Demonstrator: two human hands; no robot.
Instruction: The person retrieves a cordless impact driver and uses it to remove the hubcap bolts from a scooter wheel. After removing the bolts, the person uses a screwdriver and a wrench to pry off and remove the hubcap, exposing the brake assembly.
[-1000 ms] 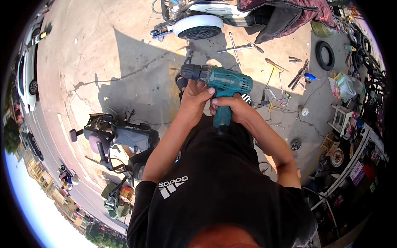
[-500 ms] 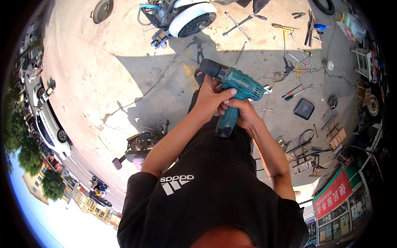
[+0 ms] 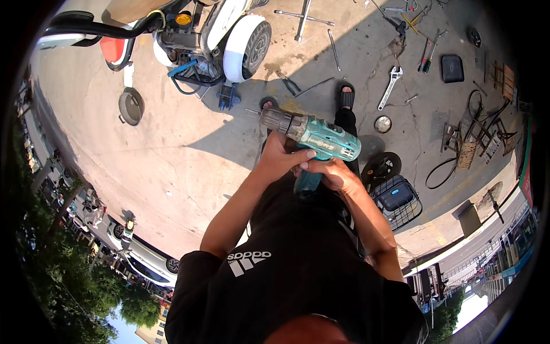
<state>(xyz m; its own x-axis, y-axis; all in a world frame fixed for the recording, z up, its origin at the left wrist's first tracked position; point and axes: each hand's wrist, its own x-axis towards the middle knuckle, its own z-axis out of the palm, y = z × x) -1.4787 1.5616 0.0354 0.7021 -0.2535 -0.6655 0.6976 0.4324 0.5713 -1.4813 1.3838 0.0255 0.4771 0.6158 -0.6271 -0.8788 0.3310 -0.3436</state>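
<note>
A teal and black cordless drill (image 3: 331,138) is held in front of my waist, its chuck pointing left. At the chuck's tip a thin bit (image 3: 252,111) seems to stick out. My left hand (image 3: 279,159) is closed beneath the front of the drill body, with its thumb along the side. Around the upper part of the handle, my right hand (image 3: 337,174) is wrapped, and its thumb meets the left one. Some fingers of both hands are hidden by the drill and by each other. The dark battery end shows below my hands.
Ahead at the left stands a scooter (image 3: 243,51) with a white fender. An adjustable wrench (image 3: 391,88), pliers (image 3: 288,83) and a cross wrench (image 3: 302,20) lie on the concrete. To my right are a wire basket (image 3: 396,200) and wooden stools (image 3: 470,143). A pan (image 3: 131,107) sits left.
My body and view have turned and shifted, so the scooter looks nearer and the adjustable wrench is fully in sight. Both hands keep hold of the drill, now turned slightly more level.
</note>
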